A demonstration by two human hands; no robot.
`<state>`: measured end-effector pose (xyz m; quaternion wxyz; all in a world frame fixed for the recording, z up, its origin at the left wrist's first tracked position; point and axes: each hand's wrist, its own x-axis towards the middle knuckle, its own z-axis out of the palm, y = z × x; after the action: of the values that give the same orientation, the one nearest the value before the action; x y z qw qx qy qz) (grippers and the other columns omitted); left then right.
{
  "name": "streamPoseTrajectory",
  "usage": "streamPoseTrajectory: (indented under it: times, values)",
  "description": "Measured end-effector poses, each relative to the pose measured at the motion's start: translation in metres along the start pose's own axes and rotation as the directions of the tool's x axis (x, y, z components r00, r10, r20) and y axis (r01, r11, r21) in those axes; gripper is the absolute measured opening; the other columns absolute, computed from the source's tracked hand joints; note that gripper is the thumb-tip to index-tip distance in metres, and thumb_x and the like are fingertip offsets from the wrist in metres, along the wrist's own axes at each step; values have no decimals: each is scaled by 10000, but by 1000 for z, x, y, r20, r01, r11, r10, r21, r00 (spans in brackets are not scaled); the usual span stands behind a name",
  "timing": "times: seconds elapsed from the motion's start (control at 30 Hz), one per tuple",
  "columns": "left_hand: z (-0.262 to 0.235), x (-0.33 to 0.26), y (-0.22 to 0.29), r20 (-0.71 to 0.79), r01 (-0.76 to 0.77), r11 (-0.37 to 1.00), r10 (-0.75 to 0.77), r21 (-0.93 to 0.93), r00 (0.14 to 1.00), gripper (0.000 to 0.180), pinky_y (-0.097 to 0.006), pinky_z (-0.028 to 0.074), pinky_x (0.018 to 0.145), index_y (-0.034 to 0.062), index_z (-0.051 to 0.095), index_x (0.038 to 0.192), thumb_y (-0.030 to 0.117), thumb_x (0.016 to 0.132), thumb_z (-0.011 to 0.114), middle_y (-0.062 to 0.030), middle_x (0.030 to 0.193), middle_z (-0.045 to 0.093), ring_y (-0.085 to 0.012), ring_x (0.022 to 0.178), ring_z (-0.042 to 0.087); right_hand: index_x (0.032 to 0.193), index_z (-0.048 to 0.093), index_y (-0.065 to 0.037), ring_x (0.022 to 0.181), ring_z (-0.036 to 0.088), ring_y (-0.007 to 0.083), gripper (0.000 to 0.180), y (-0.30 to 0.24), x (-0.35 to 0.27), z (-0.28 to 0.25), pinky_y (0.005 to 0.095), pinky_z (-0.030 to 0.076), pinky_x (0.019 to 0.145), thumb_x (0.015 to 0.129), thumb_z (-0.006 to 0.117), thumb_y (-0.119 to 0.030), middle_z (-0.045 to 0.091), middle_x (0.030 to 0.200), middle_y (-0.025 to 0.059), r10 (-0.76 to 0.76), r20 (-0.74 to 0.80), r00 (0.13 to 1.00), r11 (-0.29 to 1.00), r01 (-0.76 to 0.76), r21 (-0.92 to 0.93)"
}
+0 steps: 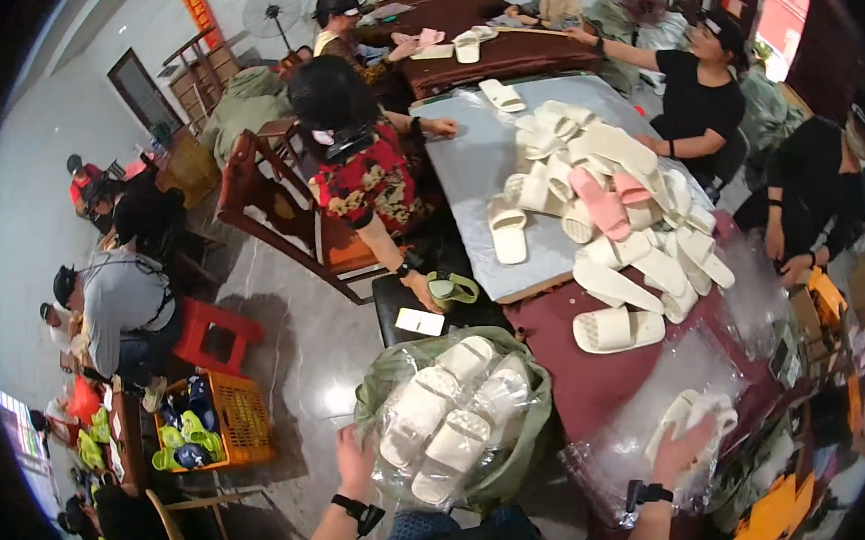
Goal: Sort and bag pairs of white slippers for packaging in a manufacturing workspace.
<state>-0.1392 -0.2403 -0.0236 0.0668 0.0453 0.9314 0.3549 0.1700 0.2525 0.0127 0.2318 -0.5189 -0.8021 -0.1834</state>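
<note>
Two hands are working at the near end of the bench [561, 381]: the left hand [353, 458] is gripping the edge of a green sack [524, 434] stuffed with clear-bagged white slippers [453, 414], while the right hand [688, 449] is lying flat, fingers spread, on a bagged slipper pair [678, 415] atop a heap of clear plastic bags [635, 436]. Further along, loose slippers [619, 207] are piling up. An orange crate [237, 419] is sitting on the floor to the left.

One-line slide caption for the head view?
Left hand holds bagged white slippers over a green sack; right hand on a slipper pair.
</note>
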Motion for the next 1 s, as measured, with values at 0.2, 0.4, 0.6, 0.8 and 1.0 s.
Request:
streamPoseTrajectory:
  times: [0.2,0.4,0.6,0.8,1.0]
  values:
    - [37,59,-94,-132,153,976,-133,157,982,597,-444,415,960,-51,389,1325,256,860,603,-294,1250,504,-412,1132,514,1063,603,-48,1035,552,333,238,-200,-4,31,406,443,900,859,624,-170,616,1063,137,-479,394,784,562,-71,824]
    - [66,122,-83,144,549,828,-533,-114,834,840,-428,447,926,-89,426,1304,536,787,642,-298,1137,592,-398,1119,554,1110,575,-36,1022,559,367,340,-287,-44,90,451,484,833,831,659,-212,583,1086,165,-393,639,661,859,14,513]
    - [54,136,-75,399,660,665,-532,-348,747,489,-289,474,748,-27,606,1137,326,810,694,-95,970,652,-172,868,601,1064,572,7,1013,546,411,342,-287,-64,94,481,487,828,779,658,-162,501,1150,201,-232,691,684,938,-30,345]
    - [50,138,-75,332,466,509,-335,-724,882,261,-280,464,751,18,635,1089,-1,840,558,-23,968,642,-131,845,575,958,580,22,989,527,365,174,-286,-81,100,457,458,858,799,606,-44,526,1052,179,-266,651,711,938,34,346]
    - [34,99,-43,420,493,430,-258,-757,870,296,-252,436,787,24,655,1003,-93,783,495,-17,975,623,-123,899,552,1051,433,4,931,472,291,119,-274,-98,84,310,359,817,945,421,-49,451,994,142,-38,803,595,769,-496,404]
